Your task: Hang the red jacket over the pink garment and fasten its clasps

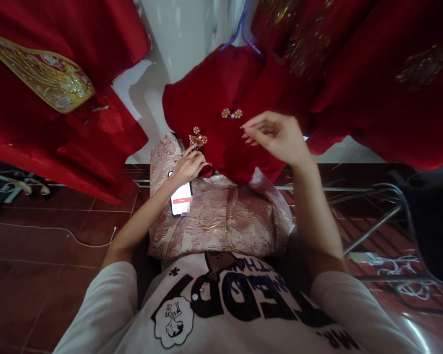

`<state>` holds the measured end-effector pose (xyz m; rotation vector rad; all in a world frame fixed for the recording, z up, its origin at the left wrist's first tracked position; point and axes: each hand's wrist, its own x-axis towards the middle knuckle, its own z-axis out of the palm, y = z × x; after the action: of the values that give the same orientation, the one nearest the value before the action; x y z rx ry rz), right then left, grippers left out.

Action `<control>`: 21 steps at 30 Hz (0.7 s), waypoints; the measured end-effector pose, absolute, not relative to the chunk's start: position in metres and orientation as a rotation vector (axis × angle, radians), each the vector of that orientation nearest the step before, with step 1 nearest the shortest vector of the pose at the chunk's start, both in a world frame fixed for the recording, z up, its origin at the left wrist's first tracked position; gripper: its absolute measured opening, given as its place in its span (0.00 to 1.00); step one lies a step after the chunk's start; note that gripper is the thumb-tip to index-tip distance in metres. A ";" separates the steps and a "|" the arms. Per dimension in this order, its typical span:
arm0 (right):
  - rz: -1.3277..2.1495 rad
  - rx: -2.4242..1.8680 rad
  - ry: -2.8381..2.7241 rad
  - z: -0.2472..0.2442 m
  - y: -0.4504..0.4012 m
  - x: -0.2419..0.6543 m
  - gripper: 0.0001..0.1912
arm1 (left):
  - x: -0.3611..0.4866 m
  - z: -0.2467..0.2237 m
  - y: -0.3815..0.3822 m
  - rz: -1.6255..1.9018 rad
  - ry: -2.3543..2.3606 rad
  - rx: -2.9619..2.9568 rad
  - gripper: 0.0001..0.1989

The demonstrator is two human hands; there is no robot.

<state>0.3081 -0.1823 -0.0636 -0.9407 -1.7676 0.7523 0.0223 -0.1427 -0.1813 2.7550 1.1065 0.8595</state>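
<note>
A red garment (206,96) hangs from a purple hanger (242,30), its lower part over the pink brocade fabric (225,216) on my lap. Beaded ornaments sit on it: a pair of flower shapes (232,114) at the middle and a tasselled piece (198,139) lower left. My left hand (192,163) touches the tasselled ornament with a fingertip, its other fingers curled. Raised over the garment, right of the flower pair, my right hand (275,135) has thumb and fingertips pinched together; whatever they hold is too small to name. A lit phone (181,199) lies under my left forearm.
Red draped garments hang at the left (107,29) and right (365,98), one with a gold embroidered panel (59,81). A metal-framed chair (409,231) and tangled cables (409,280) are at the right. A white cable (74,236) crosses the tiled floor (33,290).
</note>
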 end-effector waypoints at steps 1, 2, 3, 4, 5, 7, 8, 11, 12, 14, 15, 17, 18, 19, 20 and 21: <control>0.755 -0.951 -1.757 -0.063 -0.183 0.308 0.18 | 0.022 -0.183 -0.142 0.872 1.113 2.799 0.07; 0.759 -0.961 -1.746 -0.062 -0.184 0.307 0.18 | 0.022 -0.185 -0.141 0.895 1.118 2.835 0.08; 0.764 -0.968 -1.738 -0.062 -0.185 0.306 0.19 | 0.022 -0.186 -0.140 0.926 1.116 2.858 0.09; 0.768 -0.972 -1.734 -0.062 -0.185 0.306 0.19 | 0.022 -0.188 -0.139 0.959 1.107 2.871 0.09; 0.769 -0.973 -1.731 -0.062 -0.185 0.305 0.20 | 0.022 -0.190 -0.139 0.989 1.099 2.874 0.10; 0.769 -0.968 -1.733 -0.062 -0.185 0.305 0.20 | 0.022 -0.193 -0.137 1.038 1.092 2.859 0.09; 0.768 -0.964 -1.734 -0.062 -0.185 0.305 0.21 | 0.021 -0.194 -0.136 1.052 1.090 2.845 0.09; 0.768 -0.958 -1.740 -0.063 -0.184 0.304 0.21 | 0.021 -0.194 -0.136 1.044 1.103 2.793 0.08; 0.767 -0.959 -1.741 -0.063 -0.184 0.304 0.21 | 0.021 -0.194 -0.137 1.033 1.111 2.769 0.08; 0.766 -0.965 -1.742 -0.063 -0.184 0.305 0.20 | 0.023 -0.192 -0.140 1.032 1.145 2.695 0.10; 0.765 -0.970 -1.742 -0.062 -0.184 0.305 0.20 | 0.025 -0.191 -0.142 1.043 1.170 2.638 0.13; 0.765 -0.983 -1.744 -0.061 -0.185 0.306 0.18 | 0.031 -0.189 -0.143 1.087 1.203 2.450 0.22; 0.767 -0.988 -1.745 -0.061 -0.185 0.306 0.18 | 0.035 -0.188 -0.143 1.117 1.203 2.310 0.27; 0.769 -0.990 -1.747 -0.060 -0.185 0.307 0.18 | 0.039 -0.186 -0.141 1.148 1.188 2.149 0.30; 0.772 -0.987 -1.747 -0.060 -0.185 0.307 0.17 | 0.042 -0.184 -0.139 1.185 1.156 1.975 0.31; 0.776 -0.982 -1.747 -0.060 -0.185 0.307 0.17 | 0.046 -0.181 -0.135 1.226 1.113 1.798 0.30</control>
<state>0.3073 -0.1850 -0.0600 -0.9821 -1.7470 0.7764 0.0456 -0.1353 -0.1815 1.7978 1.1127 1.2256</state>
